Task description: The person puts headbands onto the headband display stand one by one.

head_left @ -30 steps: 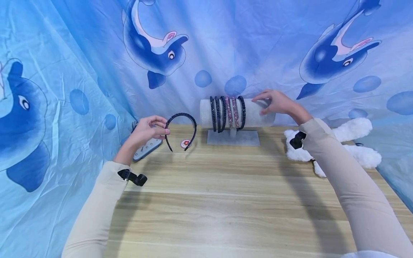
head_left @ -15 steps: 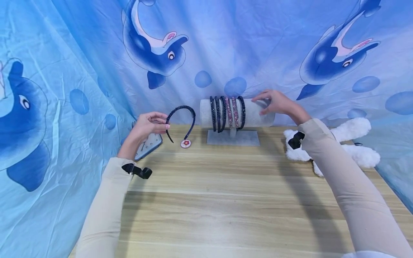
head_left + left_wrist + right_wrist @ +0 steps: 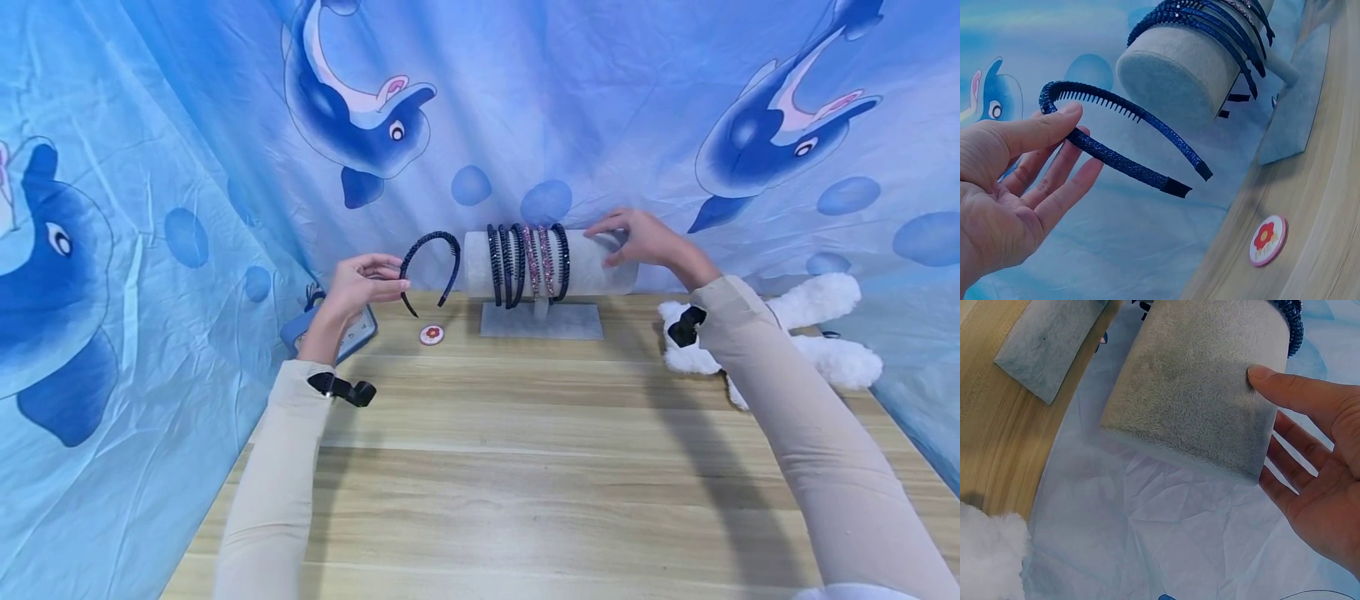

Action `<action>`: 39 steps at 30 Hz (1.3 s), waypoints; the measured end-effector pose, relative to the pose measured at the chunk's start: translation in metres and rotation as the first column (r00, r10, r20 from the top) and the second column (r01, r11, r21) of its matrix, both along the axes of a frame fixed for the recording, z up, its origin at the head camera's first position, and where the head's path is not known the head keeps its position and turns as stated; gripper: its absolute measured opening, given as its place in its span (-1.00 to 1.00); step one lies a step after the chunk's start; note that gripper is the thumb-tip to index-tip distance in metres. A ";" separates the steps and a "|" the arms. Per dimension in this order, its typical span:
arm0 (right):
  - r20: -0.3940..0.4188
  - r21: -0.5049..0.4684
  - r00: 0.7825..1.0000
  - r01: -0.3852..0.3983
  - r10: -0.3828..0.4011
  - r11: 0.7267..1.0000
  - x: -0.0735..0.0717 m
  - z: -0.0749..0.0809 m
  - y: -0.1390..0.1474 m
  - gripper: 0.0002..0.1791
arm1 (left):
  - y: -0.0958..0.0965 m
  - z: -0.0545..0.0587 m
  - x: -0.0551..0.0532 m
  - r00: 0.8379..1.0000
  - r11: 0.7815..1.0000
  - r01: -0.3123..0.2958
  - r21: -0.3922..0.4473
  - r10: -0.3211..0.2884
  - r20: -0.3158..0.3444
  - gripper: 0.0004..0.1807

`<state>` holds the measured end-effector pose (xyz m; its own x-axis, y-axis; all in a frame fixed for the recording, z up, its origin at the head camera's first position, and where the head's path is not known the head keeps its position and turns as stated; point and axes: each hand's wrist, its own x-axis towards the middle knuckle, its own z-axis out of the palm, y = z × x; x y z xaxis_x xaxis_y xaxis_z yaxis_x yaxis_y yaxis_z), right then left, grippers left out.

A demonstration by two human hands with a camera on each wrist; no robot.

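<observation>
My left hand [image 3: 358,290] pinches a dark blue glittery headband [image 3: 1125,164] between thumb and fingers, along one side of its arch. Its comb teeth face inward and its two free ends hang above the table, a little left of the display stand. The stand is a grey plush roll [image 3: 592,260] on a flat base [image 3: 540,321]. Several black or dark blue headbands [image 3: 495,267] and two pink sparkly ones [image 3: 533,262] sit around the roll's left and middle part. My right hand [image 3: 648,237] holds the roll's right end, thumb on the near side and fingers behind it.
A round badge with a red flower [image 3: 432,335] lies on the wooden table below the held headband. A blue clock-like object [image 3: 360,333] stands behind the left wrist. White plush [image 3: 832,358] lies at the right. A blue dolphin-print cloth [image 3: 495,100] hangs behind.
My left hand has moved to the right and slightly up with the headband, bringing it nearer the roll's left end and off the badge. My right hand stays on the roll.
</observation>
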<state>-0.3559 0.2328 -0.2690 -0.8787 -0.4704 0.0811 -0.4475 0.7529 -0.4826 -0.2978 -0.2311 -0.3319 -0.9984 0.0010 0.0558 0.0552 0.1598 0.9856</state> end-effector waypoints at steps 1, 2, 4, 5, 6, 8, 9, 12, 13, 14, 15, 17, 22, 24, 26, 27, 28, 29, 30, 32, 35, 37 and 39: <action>0.001 -0.001 1.000 0.000 0.000 1.000 0.001 0.000 0.000 -0.33 | 0.002 -0.001 -0.001 1.000 1.000 0.000 0.007 0.000 -0.009 -0.55; 0.002 -0.002 1.000 -0.001 0.001 1.000 0.001 0.000 0.000 -0.33 | 0.003 -0.002 -0.002 1.000 1.000 -0.002 0.017 0.002 -0.017 -0.54; -0.001 -0.003 1.000 -0.003 0.003 1.000 0.001 -0.001 0.000 -0.33 | 0.007 -0.003 -0.004 0.999 0.999 -0.008 0.035 0.010 -0.034 -0.54; -0.004 -0.003 1.000 -0.005 0.004 1.000 0.001 -0.001 0.000 -0.33 | 0.009 -0.004 -0.005 0.999 0.999 -0.013 0.047 0.015 -0.041 -0.53; -0.006 -0.003 1.000 -0.006 0.006 1.000 0.001 -0.001 0.000 -0.33 | 0.011 -0.005 -0.005 0.999 0.998 -0.018 0.057 0.021 -0.050 -0.53; -0.014 -0.002 1.000 -0.007 0.007 1.000 0.000 -0.002 0.000 -0.34 | 0.015 -0.007 -0.006 0.998 0.997 -0.027 0.074 0.031 -0.060 -0.52; -0.016 -0.004 1.000 -0.006 0.006 1.000 0.000 -0.002 0.000 -0.34 | 0.017 -0.007 -0.006 0.997 0.996 -0.029 0.081 0.034 -0.064 -0.51; -0.017 -0.007 1.000 -0.007 0.007 1.000 0.001 -0.002 0.000 -0.34 | 0.023 -0.009 -0.007 0.996 0.994 -0.038 0.102 0.046 -0.080 -0.51; -0.017 -0.007 1.000 -0.007 0.007 1.000 0.001 -0.002 0.001 -0.34 | 0.026 -0.009 -0.008 0.995 0.992 -0.039 0.116 0.049 -0.089 -0.52; -0.016 -0.009 1.000 -0.006 0.006 1.000 0.001 -0.002 0.000 -0.34 | 0.028 -0.010 -0.008 0.994 0.991 -0.036 0.131 0.049 -0.101 -0.53; -0.016 -0.010 1.000 -0.005 0.005 1.000 0.001 -0.002 0.000 -0.35 | 0.031 -0.010 -0.009 0.992 0.988 -0.036 0.147 0.053 -0.114 -0.54; -0.017 -0.012 1.000 -0.005 0.005 1.000 0.001 -0.002 0.000 -0.35 | 0.037 -0.011 -0.011 0.988 0.983 -0.032 0.179 0.058 -0.146 -0.58; -0.008 -0.018 1.000 0.001 -0.001 1.000 0.001 -0.002 0.000 -0.34 | 0.053 -0.012 -0.014 0.978 0.980 -0.025 0.196 0.064 -0.196 -0.62; -0.003 -0.018 1.000 0.007 -0.007 1.000 0.001 -0.003 0.000 -0.34 | 0.059 -0.013 -0.015 0.977 0.982 -0.028 0.185 0.066 -0.203 -0.62; 0.005 -0.017 1.000 0.013 -0.013 1.000 0.000 -0.003 -0.001 -0.33 | 0.065 -0.013 -0.017 0.975 0.984 -0.035 0.174 0.072 -0.209 -0.62; 0.008 -0.017 1.000 0.018 -0.018 1.000 0.000 -0.003 -0.001 -0.34 | 0.068 -0.013 -0.017 0.975 0.984 -0.036 0.176 0.073 -0.210 -0.62; 0.009 -0.016 1.000 0.021 -0.021 1.000 0.000 -0.003 -0.001 -0.34 | 0.070 -0.014 -0.018 0.975 0.984 -0.036 0.172 0.072 -0.211 -0.62; 0.010 -0.017 1.000 0.023 -0.023 1.000 0.000 -0.003 -0.001 -0.34 | 0.072 -0.014 -0.019 0.975 0.984 -0.034 0.177 0.071 -0.208 -0.62; 0.011 -0.017 1.000 0.025 -0.025 1.000 -0.001 -0.003 -0.001 -0.34 | 0.075 -0.014 -0.019 0.975 0.984 -0.035 0.172 0.071 -0.210 -0.62; 0.016 -0.021 0.999 0.029 -0.028 0.999 0.000 -0.003 -0.002 -0.34 | 0.078 -0.013 -0.020 0.976 0.984 -0.029 0.173 0.065 -0.208 -0.62; 0.016 -0.024 0.999 0.029 -0.029 0.999 0.001 -0.002 -0.002 -0.34 | 0.083 -0.013 -0.019 0.977 0.985 -0.026 0.172 0.062 -0.203 -0.62; 0.014 -0.023 0.999 0.030 -0.029 0.999 0.001 -0.002 -0.002 -0.34 | 0.085 -0.014 -0.018 0.979 0.984 -0.023 0.178 0.058 -0.193 -0.62; 0.010 -0.021 1.000 0.029 -0.029 0.999 0.000 -0.001 -0.002 -0.34 | 0.087 -0.015 -0.017 0.982 0.982 -0.020 0.189 0.055 -0.180 -0.62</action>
<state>-0.3555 0.2311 -0.2704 -0.8928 -0.4430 0.0816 -0.4207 0.7551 -0.5028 -0.3152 -0.1439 -0.3466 -0.9702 -0.0638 0.2337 0.2353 -0.0197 0.9717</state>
